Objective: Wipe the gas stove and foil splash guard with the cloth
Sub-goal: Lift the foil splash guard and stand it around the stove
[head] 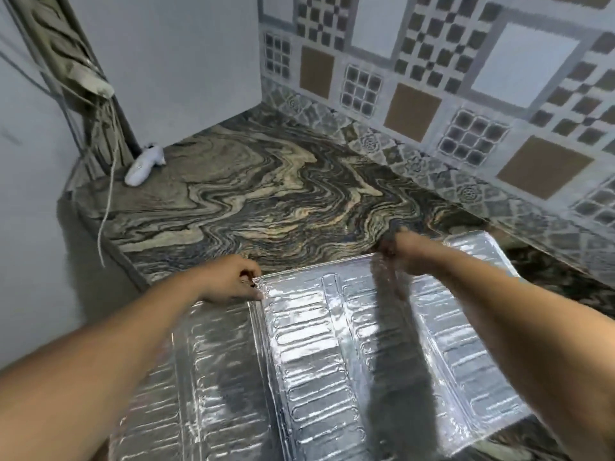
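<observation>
Nearest, two bare forearms enter from the bottom corners, reaching forward over the work.

Item: foil splash guard (332, 344). Silver embossed foil, folded in panels with rounded oblong ribbing, spread across the near part of the counter. Its middle panel is brightly lit; the left panel lies in shadow; a further panel extends to the right toward the tiled wall. Shadows of both arms fall across it.

Item: left hand (229, 281). Closed in a pinch on the foil's far edge at the fold between the left and middle panels, fingertips curled over the rim.

Item: right hand (404, 252). Curled closed at the same far edge, further right, at the next fold; blurred, so the exact finger placement cannot be told, but it appears to grasp the foil rim.

Item: countertop (266, 181). Swirled marble pattern in black, grey and cream, bare beyond the foil's edge up to the corner.

Item: white object (143, 166). Small, elongated, lying at the far left of the counter beside a dark upright frame (100, 104); a thin white cord (106, 214) hangs past the counter edge.

Item: walls. Plain pale wall (173, 61) to the left of the corner; patterned tile wall (432, 78) with checks, brown squares and white squares to the right.
</observation>
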